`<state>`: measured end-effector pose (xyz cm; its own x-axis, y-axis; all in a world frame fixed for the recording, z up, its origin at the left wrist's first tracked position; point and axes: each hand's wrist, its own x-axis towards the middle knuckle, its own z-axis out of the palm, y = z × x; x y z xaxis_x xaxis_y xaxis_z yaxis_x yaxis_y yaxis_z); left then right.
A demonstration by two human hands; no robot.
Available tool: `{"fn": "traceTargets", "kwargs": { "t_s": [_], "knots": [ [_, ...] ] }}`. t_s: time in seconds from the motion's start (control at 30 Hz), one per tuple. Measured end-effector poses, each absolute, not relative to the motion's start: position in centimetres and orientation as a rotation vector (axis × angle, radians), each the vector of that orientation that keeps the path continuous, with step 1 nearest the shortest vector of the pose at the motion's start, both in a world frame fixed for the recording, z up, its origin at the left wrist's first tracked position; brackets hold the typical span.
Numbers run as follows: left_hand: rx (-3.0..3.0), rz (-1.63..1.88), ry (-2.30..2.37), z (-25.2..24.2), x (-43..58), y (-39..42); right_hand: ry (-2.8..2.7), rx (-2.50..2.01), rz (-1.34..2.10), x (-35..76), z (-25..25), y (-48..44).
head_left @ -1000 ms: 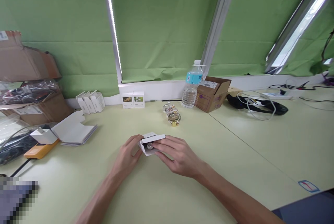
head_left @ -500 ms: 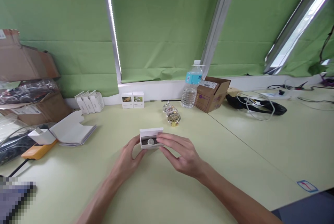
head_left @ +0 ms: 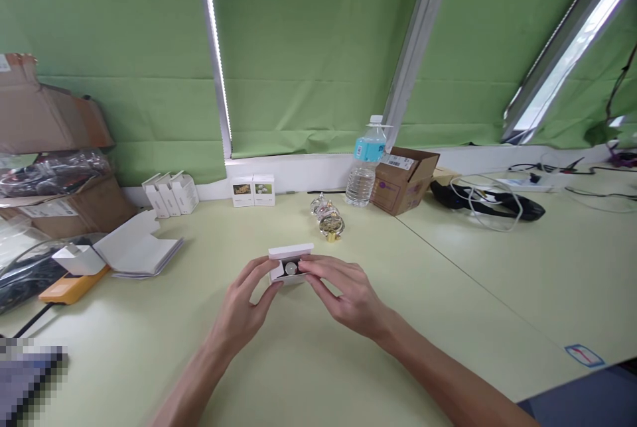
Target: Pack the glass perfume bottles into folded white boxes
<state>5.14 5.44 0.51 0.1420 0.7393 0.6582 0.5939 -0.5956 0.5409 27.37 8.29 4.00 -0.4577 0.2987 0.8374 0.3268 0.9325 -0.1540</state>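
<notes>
Both my hands hold a small white box just above the pale green table, with its lid raised. My left hand grips its left end, and the fingers of my right hand press on its right end. A round silver object sits in the box's dark insert, partly covered by my right fingertips. Further back lies a clear and metallic ring-shaped item with a small gold padlock beside it, apart from both hands.
A water bottle and an open cardboard box stand at the back. Several small white cartons line the wall, near an opened white carton and an orange power strip. A black item with white cable lies right.
The white box has turned from tilted to nearly level since the oldest frame. My right fingers have since slid further across its front, and my hands have drawn slightly closer together.
</notes>
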Motion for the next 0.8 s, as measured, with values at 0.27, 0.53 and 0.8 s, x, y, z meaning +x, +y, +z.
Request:
{"fn": "traceTargets", "kwargs": {
  "t_s": [0.27, 0.53, 0.8],
  "knots": [
    [2.083, 1.465, 1.217, 1.1, 5.3, 5.2, -2.008, -0.450, -0.015, 27.6, 3.8, 8.3],
    [2.037, 1.360, 1.132, 2.1, 5.5, 4.8, -1.867, -0.667, 0.090, 27.2, 4.1, 8.0],
    [2.086, 1.405, 1.238, 1.1, 5.4, 4.9, -1.983, -0.892, 0.429, 27.3, 3.8, 8.1]
  ]
}}
